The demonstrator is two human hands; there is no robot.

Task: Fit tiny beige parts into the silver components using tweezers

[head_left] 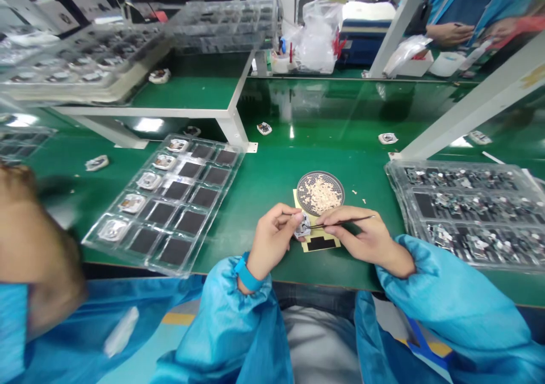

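My left hand [272, 239] pinches a small white-and-metal module [302, 225] between thumb and fingers. My right hand [361, 234] holds fine metal tweezers [344, 222], with their tip at that module. Just behind the hands lies a round mesh dish [320, 193] heaped with small beige pieces. It rests on a yellow card [322, 241] printed with black patches, and the card lies under my hands. A few beige crumbs [354, 192] sit to the right of the dish.
A clear compartment tray [164, 202] holding several modules lies left on the green bench [272, 168]. Stacked filled trays [464, 216] lie right. A blurred co-worker's arm [34, 247] intrudes at left. A white-legged shelf [230, 117] stands ahead.
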